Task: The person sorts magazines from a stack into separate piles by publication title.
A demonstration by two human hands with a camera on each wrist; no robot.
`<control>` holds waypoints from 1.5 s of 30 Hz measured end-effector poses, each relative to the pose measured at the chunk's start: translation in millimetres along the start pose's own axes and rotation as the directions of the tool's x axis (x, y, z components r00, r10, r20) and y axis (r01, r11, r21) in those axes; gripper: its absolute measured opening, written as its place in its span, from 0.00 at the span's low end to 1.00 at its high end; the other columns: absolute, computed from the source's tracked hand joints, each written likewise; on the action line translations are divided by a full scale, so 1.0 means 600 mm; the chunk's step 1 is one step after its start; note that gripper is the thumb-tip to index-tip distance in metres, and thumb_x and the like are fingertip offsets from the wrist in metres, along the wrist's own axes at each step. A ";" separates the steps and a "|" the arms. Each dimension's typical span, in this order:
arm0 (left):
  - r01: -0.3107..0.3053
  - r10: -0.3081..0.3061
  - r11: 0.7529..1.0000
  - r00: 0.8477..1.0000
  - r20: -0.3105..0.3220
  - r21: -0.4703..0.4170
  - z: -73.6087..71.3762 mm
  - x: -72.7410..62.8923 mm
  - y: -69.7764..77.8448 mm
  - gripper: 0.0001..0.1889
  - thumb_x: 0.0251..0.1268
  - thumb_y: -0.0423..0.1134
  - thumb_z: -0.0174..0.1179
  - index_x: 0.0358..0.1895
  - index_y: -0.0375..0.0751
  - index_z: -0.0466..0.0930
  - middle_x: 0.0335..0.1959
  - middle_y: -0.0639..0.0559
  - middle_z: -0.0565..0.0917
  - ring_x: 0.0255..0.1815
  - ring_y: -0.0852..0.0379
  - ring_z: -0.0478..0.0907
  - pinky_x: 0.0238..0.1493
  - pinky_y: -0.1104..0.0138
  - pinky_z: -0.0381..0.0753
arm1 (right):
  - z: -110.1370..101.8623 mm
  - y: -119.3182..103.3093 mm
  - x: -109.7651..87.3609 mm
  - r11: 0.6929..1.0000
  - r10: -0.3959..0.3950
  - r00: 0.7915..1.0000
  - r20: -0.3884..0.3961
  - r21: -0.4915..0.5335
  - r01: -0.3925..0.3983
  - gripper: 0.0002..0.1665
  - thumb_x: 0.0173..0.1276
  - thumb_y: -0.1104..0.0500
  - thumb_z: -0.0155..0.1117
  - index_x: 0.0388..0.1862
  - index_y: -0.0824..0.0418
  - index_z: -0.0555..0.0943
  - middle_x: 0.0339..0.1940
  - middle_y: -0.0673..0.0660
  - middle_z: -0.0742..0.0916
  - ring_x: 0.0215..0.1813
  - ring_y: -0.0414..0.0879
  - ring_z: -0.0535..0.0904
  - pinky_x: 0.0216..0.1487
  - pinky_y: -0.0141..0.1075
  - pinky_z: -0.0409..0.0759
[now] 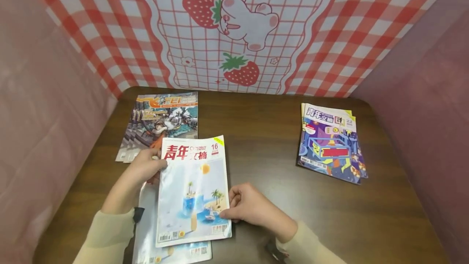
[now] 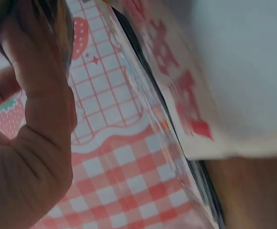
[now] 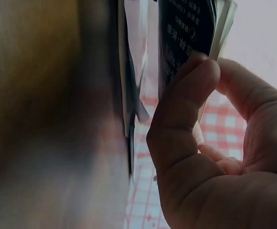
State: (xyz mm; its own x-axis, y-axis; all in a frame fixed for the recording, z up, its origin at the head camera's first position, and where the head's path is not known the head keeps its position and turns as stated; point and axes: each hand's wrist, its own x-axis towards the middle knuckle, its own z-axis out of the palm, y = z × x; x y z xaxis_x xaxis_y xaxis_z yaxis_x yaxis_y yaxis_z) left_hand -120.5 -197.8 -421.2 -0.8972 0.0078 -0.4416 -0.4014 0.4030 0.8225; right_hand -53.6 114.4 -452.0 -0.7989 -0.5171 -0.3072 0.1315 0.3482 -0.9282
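Observation:
Both hands hold a pale blue magazine (image 1: 183, 190) with red title characters and a beach picture on its cover. My left hand (image 1: 144, 166) pinches its upper left edge, the thumb on the cover. At its lower right edge, my right hand (image 1: 253, 209) grips it between thumb and curled fingers. The right wrist view shows that hand (image 3: 191, 138) pinching the magazine's edge, its dark back cover (image 3: 184, 38) visible. In the left wrist view, the hand (image 2: 38, 105) appears at the left. Under the held magazine, a similar magazine (image 1: 146, 223) lies partly covered on the table.
Fanned magazines (image 1: 166, 121) with an illustrated armoured-figure cover lie at the back left of the brown wooden table (image 1: 264, 141). Toward the right is a small stack of purple magazines (image 1: 329, 146). A red checked strawberry cloth (image 1: 234, 44) hangs behind, with pink cloth at both sides.

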 end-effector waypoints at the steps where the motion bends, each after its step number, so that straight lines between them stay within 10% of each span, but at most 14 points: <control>1: 0.009 -0.009 1.000 1.000 0.009 0.002 -0.001 -0.003 -0.005 0.08 0.56 0.27 0.55 0.40 0.28 0.71 0.24 0.45 0.76 0.15 0.56 0.71 0.15 0.66 0.74 | 0.003 0.001 -0.001 1.000 0.011 1.000 0.014 -0.001 -0.011 0.18 0.55 0.64 0.81 0.25 0.63 0.76 0.16 0.53 0.83 0.17 0.42 0.77 0.21 0.30 0.75; 16: -0.069 0.070 0.951 0.998 0.008 0.301 0.011 -0.008 -0.045 0.03 0.51 0.29 0.54 0.24 0.35 0.71 0.15 0.46 0.74 0.10 0.55 0.72 0.13 0.66 0.75 | 0.030 0.017 -0.002 0.998 0.059 0.995 0.083 -0.008 -0.058 0.19 0.53 0.65 0.82 0.22 0.63 0.76 0.13 0.55 0.84 0.14 0.42 0.78 0.17 0.32 0.78; 32: 0.028 -0.013 0.891 0.999 -0.036 0.454 0.009 -0.009 -0.039 0.10 0.56 0.30 0.55 0.17 0.37 0.74 0.13 0.46 0.78 0.13 0.54 0.76 0.17 0.67 0.75 | 0.023 0.012 0.000 0.977 0.097 0.995 0.040 -0.194 -0.087 0.19 0.50 0.61 0.84 0.16 0.60 0.78 0.10 0.49 0.81 0.14 0.41 0.77 0.16 0.30 0.72; 41: -0.070 0.112 0.869 0.992 -0.057 0.490 0.007 -0.004 -0.027 0.13 0.62 0.36 0.59 0.19 0.37 0.76 0.12 0.51 0.76 0.15 0.54 0.73 0.22 0.63 0.73 | -0.008 0.013 0.004 0.969 0.036 0.999 0.004 -0.244 -0.034 0.13 0.56 0.58 0.81 0.27 0.62 0.84 0.19 0.48 0.84 0.23 0.40 0.80 0.26 0.35 0.80; 45: -0.164 0.235 0.859 0.968 -0.088 0.484 0.018 0.004 -0.012 0.13 0.65 0.39 0.62 0.36 0.28 0.82 0.32 0.40 0.85 0.29 0.46 0.79 0.36 0.52 0.79 | -0.024 0.010 0.008 0.970 0.009 0.998 -0.056 -0.241 -0.023 0.16 0.57 0.58 0.81 0.35 0.67 0.85 0.26 0.48 0.86 0.30 0.41 0.82 0.33 0.36 0.82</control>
State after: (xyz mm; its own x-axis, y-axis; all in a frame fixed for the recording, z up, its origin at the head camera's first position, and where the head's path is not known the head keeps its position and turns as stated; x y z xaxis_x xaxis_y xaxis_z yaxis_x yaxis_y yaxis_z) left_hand -117.9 -190.7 -431.9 -0.9790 0.0212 -0.2030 -0.1085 0.7881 0.6059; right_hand -65.3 125.2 -456.3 -0.8291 -0.4695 -0.3037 0.0040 0.5381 -0.8429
